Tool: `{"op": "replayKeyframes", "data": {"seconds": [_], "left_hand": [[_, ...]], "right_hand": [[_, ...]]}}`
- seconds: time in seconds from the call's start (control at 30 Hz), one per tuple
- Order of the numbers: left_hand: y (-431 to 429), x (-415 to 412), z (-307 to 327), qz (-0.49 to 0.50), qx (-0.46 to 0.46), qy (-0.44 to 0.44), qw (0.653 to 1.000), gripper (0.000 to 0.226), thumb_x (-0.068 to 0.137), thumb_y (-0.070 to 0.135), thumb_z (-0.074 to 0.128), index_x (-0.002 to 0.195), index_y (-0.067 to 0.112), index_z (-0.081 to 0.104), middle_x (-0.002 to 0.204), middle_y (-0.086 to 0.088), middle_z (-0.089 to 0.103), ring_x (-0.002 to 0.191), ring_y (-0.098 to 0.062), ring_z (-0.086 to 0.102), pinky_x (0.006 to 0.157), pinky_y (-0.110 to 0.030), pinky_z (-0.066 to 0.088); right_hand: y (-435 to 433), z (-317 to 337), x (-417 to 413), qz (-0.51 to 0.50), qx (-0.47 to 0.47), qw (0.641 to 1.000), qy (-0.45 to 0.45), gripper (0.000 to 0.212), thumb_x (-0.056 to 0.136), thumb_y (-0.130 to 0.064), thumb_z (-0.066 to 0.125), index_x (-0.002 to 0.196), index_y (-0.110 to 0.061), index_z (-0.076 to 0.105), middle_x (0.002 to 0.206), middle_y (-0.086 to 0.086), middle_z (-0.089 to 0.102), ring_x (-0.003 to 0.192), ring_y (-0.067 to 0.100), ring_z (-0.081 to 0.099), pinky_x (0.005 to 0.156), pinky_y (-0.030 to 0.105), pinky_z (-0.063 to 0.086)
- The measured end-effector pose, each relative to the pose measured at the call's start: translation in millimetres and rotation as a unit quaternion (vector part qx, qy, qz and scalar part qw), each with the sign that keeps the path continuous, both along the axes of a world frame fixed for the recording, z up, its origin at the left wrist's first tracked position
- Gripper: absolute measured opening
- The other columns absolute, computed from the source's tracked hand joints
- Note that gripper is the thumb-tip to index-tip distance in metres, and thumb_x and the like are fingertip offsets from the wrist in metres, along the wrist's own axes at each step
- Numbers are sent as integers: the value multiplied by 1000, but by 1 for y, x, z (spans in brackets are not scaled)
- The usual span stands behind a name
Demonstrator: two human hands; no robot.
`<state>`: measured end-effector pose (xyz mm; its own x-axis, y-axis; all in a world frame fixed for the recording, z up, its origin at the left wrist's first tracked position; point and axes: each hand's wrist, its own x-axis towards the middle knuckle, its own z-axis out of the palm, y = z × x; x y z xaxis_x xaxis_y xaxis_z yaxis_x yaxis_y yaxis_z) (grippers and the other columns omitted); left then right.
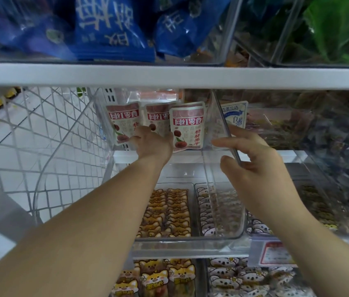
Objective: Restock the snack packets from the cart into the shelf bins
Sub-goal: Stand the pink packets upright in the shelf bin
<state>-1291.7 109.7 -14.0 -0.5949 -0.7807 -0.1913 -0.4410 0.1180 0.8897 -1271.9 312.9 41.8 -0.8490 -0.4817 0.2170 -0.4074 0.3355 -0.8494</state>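
Note:
A clear plastic bin [223, 236] is pulled out from the middle shelf. At its back stand three pink snack packets [187, 125] with red fruit pictures, upright in a row. My left hand [152, 142] reaches deep into the bin and its fingers touch the bases of the left and middle packets. How its fingers lie is hidden behind the hand. My right hand [248, 155] holds the bin's right wall, thumb inside and fingers over the top edge. A white and blue packet [234, 116] stands in the neighbouring bin.
A white wire basket [40, 136] hangs at the left. Above, bins hold blue packets [105, 28] and green packets [336, 28]. Below, bins hold orange fox packets [167, 211] and white bear packets [244, 277]. A red price tag [274, 254] sits on the shelf edge.

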Motion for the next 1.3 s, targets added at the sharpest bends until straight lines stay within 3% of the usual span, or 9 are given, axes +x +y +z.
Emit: {"op": "replayKeyframes", "data": {"seconds": [0.17,0.4,0.53,0.77,0.93,1.0,1.1,1.2,1.3], "left_hand": [[6,4,4,-87,4,-35,996,46,100,26,57,142,10,49,142,-9,53,125,-29,52,103,-35,42],[41,65,40,-139,-35,-6,990,25,101,24,55,125,19,61,109,1,65,79,-8,59,51,-13,44],[69,128,68,-126,-29,53,990,15,102,21,54,113,28,60,109,9,64,101,-11,65,74,-21,46],[119,266,65,-5,-34,90,995,29,101,13,55,93,40,57,102,3,67,93,-17,67,81,-26,51],[155,360,-17,-1,-27,-40,999,17,100,15,54,93,29,60,81,6,63,69,-4,59,68,-24,49],[167,384,-55,-73,-47,-144,986,10,98,22,54,102,28,60,103,-1,64,93,-18,63,86,-36,51],[195,415,-89,-206,-67,-359,908,50,95,41,60,142,32,46,153,-4,37,141,-29,37,116,-45,32],[211,437,-116,-228,-44,-390,891,74,93,55,57,156,39,22,168,-1,-6,154,-32,-4,124,-55,6],[214,446,-134,-195,-61,-379,902,75,94,55,57,156,40,17,167,-4,-8,154,-37,-5,123,-58,4]], "right_hand": [[-1,-1,-2,-6,8,1000,9,28,92,-12,59,101,-37,66,138,-11,49,129,8,48,89,6,45],[3,4,11,-28,86,993,78,27,90,-13,69,116,-20,72,147,3,47,139,19,40,113,36,38],[4,18,46,14,76,989,129,26,87,-11,70,111,-20,73,140,3,51,135,18,39,106,12,24],[25,1,129,219,43,965,135,19,90,-7,65,104,-15,75,108,-2,71,101,12,64,86,26,52],[48,-76,171,360,250,898,27,25,89,-20,62,112,-21,73,109,-6,72,101,13,64,92,33,52],[54,-116,179,382,351,855,-4,40,88,-32,60,127,-24,66,126,-3,66,115,18,60,101,34,46],[59,-163,197,401,437,805,-21,49,92,-30,63,140,-24,53,143,2,52,131,23,48,106,34,38],[53,-197,205,285,455,842,-57,70,88,-33,69,149,-17,38,146,11,46,129,31,48,103,42,44],[48,-215,208,176,466,857,-130,82,86,-45,71,147,-6,31,136,20,54,118,38,55,95,46,49]]}}
